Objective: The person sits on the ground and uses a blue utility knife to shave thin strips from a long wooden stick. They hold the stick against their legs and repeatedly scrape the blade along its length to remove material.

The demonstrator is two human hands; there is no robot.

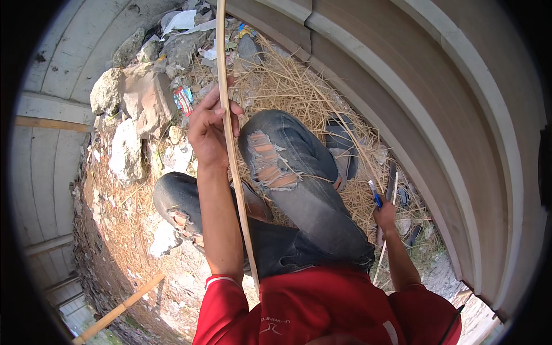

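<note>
The person before me has both knees bent in torn jeans (322, 224). A long, pale wooden strip (235, 172) passes over the jeans and out beyond them. The left hand (208, 131), just left of the higher knee of the jeans, has its fingers loosely curled around the strip. Right of the jeans, the right hand (385, 215) has its fingers closed on a blue-handled tool (378, 199). Dry straw (287, 86) lies beyond the jeans; rocks (146, 100) sit farther left of them.
</note>
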